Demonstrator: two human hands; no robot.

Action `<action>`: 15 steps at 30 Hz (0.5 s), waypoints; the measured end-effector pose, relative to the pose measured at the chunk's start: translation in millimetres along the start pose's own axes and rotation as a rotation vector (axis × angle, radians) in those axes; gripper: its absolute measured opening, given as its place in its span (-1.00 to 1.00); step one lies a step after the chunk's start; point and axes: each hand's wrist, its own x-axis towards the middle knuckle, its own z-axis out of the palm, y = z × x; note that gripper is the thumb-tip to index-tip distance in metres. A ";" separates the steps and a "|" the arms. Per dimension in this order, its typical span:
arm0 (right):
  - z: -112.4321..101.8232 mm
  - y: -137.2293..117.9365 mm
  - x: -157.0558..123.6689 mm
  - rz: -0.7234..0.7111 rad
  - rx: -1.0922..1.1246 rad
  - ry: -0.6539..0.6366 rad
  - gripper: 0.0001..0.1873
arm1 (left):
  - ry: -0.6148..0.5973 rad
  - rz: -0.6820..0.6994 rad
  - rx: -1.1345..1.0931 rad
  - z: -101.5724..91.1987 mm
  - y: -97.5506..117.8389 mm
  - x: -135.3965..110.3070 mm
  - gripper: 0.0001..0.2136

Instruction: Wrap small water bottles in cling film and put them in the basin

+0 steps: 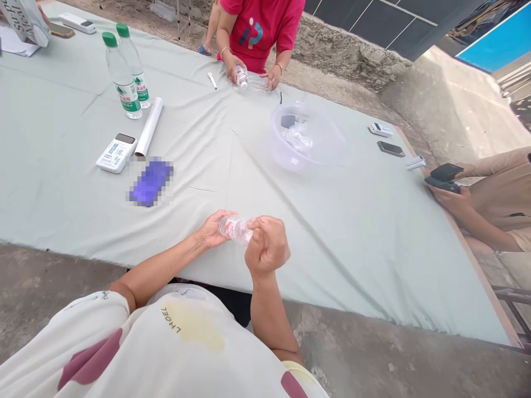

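Observation:
A small clear plastic bottle (235, 228) with a red-and-white label lies sideways between my two hands, just above the pale green cloth of the table (352, 243). My left hand (212, 228) wraps round one end of it. My right hand (267, 246) is curled in a fist over the other end, which it hides. Both hands are closed on the bottle near the table's front edge.
A clear plastic basin (307, 138) with crumpled plastic stands mid-table. Two green-capped water bottles (126, 72), a white roll (149, 126), a white device (115, 153) and a blurred purple object (150, 181) lie left. A person in red (259, 33) handles a bottle opposite; another person's hands (452, 193) hold a phone at right.

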 end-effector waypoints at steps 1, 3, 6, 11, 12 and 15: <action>3.6 5.3 -1.3 0.058 -0.022 0.012 -0.63 | -0.001 0.016 -0.007 -1.3 1.6 6.5 -0.85; 9.2 19.5 -2.2 0.182 -0.023 0.032 -0.65 | -0.007 0.051 -0.021 -4.7 4.6 18.4 -0.85; 15.3 45.0 1.0 0.373 0.034 0.061 -0.73 | -0.049 0.082 -0.051 -12.7 5.8 32.2 -0.80; 31.4 94.2 20.2 0.601 0.092 -0.045 -0.80 | -0.059 -0.024 -0.099 -28.4 -0.1 45.5 -0.52; 37.1 106.3 26.4 0.623 0.091 -0.060 -0.80 | -0.037 -0.038 -0.095 -30.2 -1.4 47.0 -0.47; 61.4 148.8 49.5 0.613 0.011 -0.074 -0.77 | 0.033 -0.048 -0.074 -32.5 -4.0 49.6 -0.36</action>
